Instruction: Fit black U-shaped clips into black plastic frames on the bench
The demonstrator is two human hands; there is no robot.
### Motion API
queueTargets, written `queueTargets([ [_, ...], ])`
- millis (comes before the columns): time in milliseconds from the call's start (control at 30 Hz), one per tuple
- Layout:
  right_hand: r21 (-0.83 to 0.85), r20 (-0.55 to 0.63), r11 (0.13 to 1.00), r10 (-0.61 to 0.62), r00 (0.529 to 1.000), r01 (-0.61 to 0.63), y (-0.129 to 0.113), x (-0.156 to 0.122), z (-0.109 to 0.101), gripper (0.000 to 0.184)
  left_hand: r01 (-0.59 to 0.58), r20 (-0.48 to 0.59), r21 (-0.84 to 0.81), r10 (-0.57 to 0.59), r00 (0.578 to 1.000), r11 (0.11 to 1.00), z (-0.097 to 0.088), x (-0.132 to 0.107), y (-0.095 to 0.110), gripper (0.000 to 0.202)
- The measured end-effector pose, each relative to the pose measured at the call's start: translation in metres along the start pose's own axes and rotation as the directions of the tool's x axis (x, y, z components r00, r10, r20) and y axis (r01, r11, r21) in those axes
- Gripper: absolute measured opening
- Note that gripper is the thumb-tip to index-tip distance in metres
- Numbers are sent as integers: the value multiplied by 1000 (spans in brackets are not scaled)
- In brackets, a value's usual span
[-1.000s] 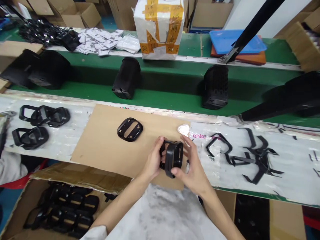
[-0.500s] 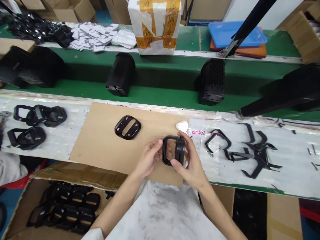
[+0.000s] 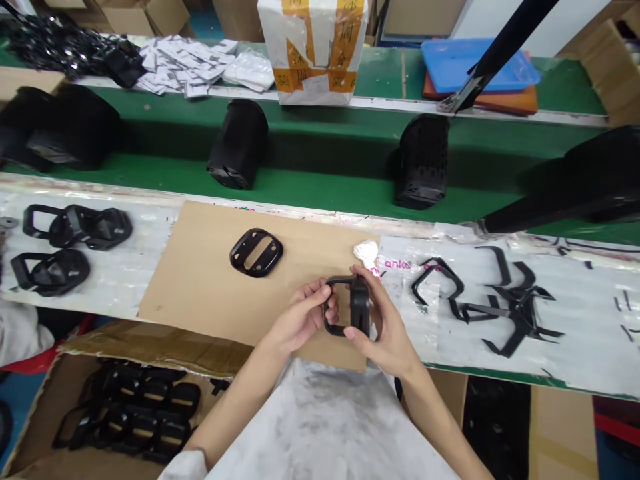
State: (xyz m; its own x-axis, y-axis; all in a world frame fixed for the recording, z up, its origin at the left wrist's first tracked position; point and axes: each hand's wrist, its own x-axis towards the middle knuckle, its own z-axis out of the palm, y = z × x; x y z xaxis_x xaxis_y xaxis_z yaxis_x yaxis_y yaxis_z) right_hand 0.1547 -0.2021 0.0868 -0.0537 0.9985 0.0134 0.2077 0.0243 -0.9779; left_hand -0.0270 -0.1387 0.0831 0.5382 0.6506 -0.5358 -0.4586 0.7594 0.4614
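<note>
Between my two hands is a black plastic frame with a handle-like loop [image 3: 359, 308], held just above the right end of a cardboard sheet [image 3: 200, 293]. My left hand [image 3: 305, 313] pinches the loop's left side, its fingers curled through the opening. Gripping the thicker right side is my right hand [image 3: 383, 327], thumb at the lower edge and fingers at the upper edge. A flat black plate with a slot and holes [image 3: 245, 261] lies on the cardboard to the upper left. A crumpled white wad [image 3: 367, 251] sits just beyond my right fingers.
Several thin black brackets [image 3: 520, 310] lie on the right. On the left are black frames [image 3: 55, 273]; below them stands a carton [image 3: 37, 407] of similar parts. Black housings [image 3: 240, 143] stand on the green conveyor [image 3: 320, 180]. A black post [image 3: 500, 60] slants at the right.
The frame has turned slightly in my hands, so its thicker side shows more edge-on. My left fingers have shifted on the loop. The view has moved a little.
</note>
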Motion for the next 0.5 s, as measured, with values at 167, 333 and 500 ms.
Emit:
queueTargets([
  [167, 10, 51, 998, -59, 997, 58, 2, -1, -2, 85, 180, 107, -86, -171, 979, 980, -4, 0, 5, 49],
  [333, 63, 67, 997, -41, 997, 37, 4, -3, 1, 84, 100, 4, -72, -100, 995, 992, -2, -4, 1, 49],
  [500, 191, 34, 981, 9, 999, -16, 3, -3, 1, 86, 38, -5, -22, -38, 999, 999, 2, -4, -4, 50],
])
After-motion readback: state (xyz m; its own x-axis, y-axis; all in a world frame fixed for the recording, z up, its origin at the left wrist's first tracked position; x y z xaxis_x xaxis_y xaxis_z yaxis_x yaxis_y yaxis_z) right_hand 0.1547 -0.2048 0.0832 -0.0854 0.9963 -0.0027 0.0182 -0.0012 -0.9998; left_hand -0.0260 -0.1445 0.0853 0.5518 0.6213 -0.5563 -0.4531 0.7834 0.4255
